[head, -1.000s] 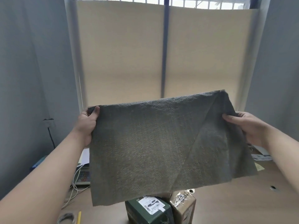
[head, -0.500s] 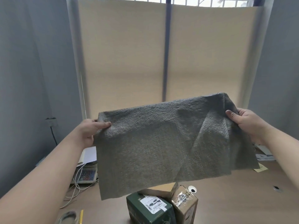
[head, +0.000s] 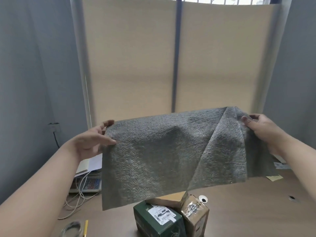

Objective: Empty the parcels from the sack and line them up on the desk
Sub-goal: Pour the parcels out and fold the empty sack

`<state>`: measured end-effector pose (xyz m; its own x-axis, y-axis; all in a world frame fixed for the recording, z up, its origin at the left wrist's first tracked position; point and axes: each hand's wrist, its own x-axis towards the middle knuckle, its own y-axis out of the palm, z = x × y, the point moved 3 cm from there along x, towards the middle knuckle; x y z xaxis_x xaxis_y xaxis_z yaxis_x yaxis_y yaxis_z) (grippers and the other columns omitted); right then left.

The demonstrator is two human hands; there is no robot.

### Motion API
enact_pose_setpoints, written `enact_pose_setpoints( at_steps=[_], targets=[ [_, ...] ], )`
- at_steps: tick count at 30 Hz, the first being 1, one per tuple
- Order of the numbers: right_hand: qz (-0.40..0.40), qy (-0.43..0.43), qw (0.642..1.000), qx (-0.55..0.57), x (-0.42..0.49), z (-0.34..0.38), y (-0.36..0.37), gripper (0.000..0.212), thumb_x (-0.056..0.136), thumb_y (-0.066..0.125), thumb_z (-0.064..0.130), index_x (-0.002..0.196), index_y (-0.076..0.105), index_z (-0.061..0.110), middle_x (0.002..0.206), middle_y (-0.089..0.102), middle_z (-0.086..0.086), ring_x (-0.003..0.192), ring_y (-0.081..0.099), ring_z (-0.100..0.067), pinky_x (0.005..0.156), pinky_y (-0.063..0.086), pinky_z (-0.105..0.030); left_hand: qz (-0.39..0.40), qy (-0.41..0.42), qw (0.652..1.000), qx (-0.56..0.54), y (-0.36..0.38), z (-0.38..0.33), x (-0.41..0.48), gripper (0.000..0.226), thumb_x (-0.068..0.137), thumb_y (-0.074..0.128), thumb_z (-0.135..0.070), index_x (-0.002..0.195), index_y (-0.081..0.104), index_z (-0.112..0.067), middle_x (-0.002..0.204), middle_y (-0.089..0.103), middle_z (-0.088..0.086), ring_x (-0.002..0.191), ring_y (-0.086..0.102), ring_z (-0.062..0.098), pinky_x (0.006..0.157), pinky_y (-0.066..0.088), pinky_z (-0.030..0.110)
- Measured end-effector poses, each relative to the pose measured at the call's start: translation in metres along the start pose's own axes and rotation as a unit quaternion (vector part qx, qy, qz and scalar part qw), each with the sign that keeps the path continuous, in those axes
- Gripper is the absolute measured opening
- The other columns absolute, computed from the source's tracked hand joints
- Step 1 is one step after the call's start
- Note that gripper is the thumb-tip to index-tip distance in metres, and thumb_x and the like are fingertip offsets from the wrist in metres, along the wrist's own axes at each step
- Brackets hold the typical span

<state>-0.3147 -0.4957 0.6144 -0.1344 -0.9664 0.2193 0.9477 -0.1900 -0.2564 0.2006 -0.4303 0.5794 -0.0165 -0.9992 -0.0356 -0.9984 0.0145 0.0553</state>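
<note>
A flat grey felt sack [head: 171, 158] hangs in the air over the desk, stretched between my two hands. My left hand [head: 90, 142] pinches its top left corner, thumb on the front and fingers behind. At the top right corner my right hand [head: 261, 129] grips the sack, thumb in front. Below the sack's lower edge three parcels stand clustered on the wooden desk [head: 248, 211]: a dark green box [head: 159, 219] with a white label, a brown taped box [head: 195, 214] and a plain cardboard box [head: 169, 199] partly hidden behind them.
On the left lie a calculator [head: 89, 183], white cables [head: 77, 202] and papers [head: 92, 163]. A yellow pencil [head: 85, 228] and a round lid [head: 71, 230] sit near the front. A cable grommet [head: 203, 198] and a sticky note [head: 274, 177] are to the right.
The sack has come lower and its top edge has slackened. My left hand shifted right along the top corner with its fingers straighter. More of the parcels shows under the sack.
</note>
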Motion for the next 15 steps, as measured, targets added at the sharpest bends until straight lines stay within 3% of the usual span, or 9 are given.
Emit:
enact_pose_setpoints(
  at_steps=[2,4,6,7,9,11,15],
  targets=[
    [0.005,-0.011,1.0,0.007,-0.002,0.0,-0.002,0.033,0.09,0.068,0.046,0.117,0.053,0.033,0.124,0.063,-0.019,0.105,0.064,-0.034,0.089,0.053,-0.045,-0.043,0.008,0.998,-0.04,-0.001,0.003,0.001,0.072,0.071,0.07,0.017,0.128,0.06,-0.026,0.113,0.065,0.013,0.089,0.069,0.026,0.059,0.062,0.035],
    [0.032,-0.011,0.999,0.03,-0.007,0.002,0.001,0.012,0.093,0.068,0.035,0.103,0.063,0.034,0.111,0.067,-0.018,0.085,0.064,-0.028,0.069,0.055,-0.031,-0.095,0.022,0.993,-0.069,-0.002,0.007,0.002,0.042,0.083,0.064,0.012,0.113,0.065,-0.018,0.096,0.066,0.01,0.067,0.071,0.019,0.05,0.06,0.034],
    [0.074,-0.002,0.997,0.032,-0.01,0.002,0.004,0.043,0.067,0.084,0.056,0.093,0.072,0.024,0.091,0.07,-0.009,0.071,0.063,-0.015,0.056,0.053,-0.018,-0.13,0.046,0.988,-0.068,-0.002,0.011,0.006,0.026,0.09,0.063,0.007,0.101,0.067,-0.017,0.093,0.066,0.006,0.055,0.069,0.011,0.048,0.058,0.03],
    [0.082,-0.004,0.996,0.031,-0.008,-0.001,0.004,0.051,0.062,0.087,0.055,0.095,0.075,0.018,0.086,0.07,-0.005,0.069,0.064,-0.009,0.056,0.052,-0.016,-0.14,0.057,0.987,-0.055,-0.002,0.012,0.007,0.024,0.092,0.063,0.003,0.103,0.068,-0.017,0.094,0.067,0.005,0.055,0.068,0.008,0.05,0.057,0.028],
    [0.107,-0.006,0.994,0.029,-0.009,0.0,0.005,0.036,0.081,0.078,0.024,0.111,0.071,0.006,0.092,0.069,-0.007,0.076,0.064,-0.005,0.064,0.052,-0.013,-0.133,0.063,0.988,-0.042,0.0,0.012,0.007,0.027,0.091,0.066,-0.003,0.113,0.07,-0.017,0.096,0.071,0.002,0.061,0.068,0.007,0.054,0.055,0.026],
    [0.13,0.009,0.991,0.04,-0.009,-0.001,0.003,0.035,0.084,0.07,-0.001,0.117,0.068,0.006,0.101,0.07,-0.013,0.081,0.069,-0.012,0.069,0.057,-0.016,-0.084,0.055,0.993,-0.059,0.001,0.01,0.004,0.044,0.079,0.072,0.0,0.118,0.07,-0.02,0.097,0.075,0.005,0.071,0.071,0.013,0.059,0.061,0.029],
    [0.158,0.029,0.987,0.016,-0.009,-0.005,0.0,0.049,0.08,0.071,-0.011,0.121,0.067,0.015,0.108,0.07,-0.017,0.095,0.067,-0.024,0.076,0.059,-0.027,-0.045,0.053,0.997,-0.041,0.005,0.006,0.001,0.064,0.078,0.062,0.021,0.123,0.064,-0.023,0.108,0.072,0.011,0.088,0.069,0.024,0.069,0.062,0.034]
  ],
)
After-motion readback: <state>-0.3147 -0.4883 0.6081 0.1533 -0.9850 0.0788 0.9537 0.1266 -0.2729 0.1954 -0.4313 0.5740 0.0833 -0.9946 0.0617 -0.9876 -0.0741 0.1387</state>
